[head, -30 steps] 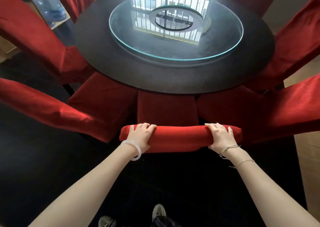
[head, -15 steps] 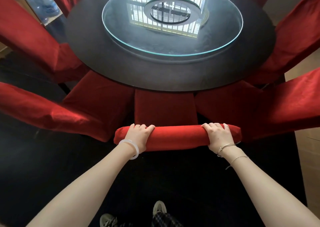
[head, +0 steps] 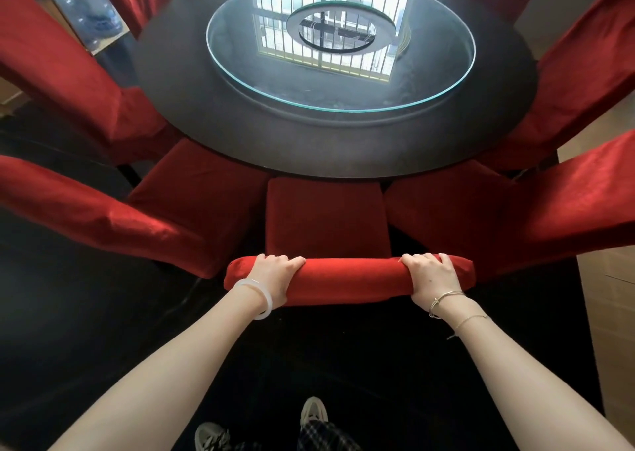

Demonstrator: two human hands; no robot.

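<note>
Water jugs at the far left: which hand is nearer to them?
Left. The left hand grips the chair back at the end toward the jugs; the right hand grips its other end, farther off.

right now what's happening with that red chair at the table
A person stands behind a red-covered chair at a round dark table. The left hand and the right hand each grip the top of its backrest, one near each end. The chair's front edge sits about at the table's rim. The left neighbour chair and right neighbour chair flank it.
</note>
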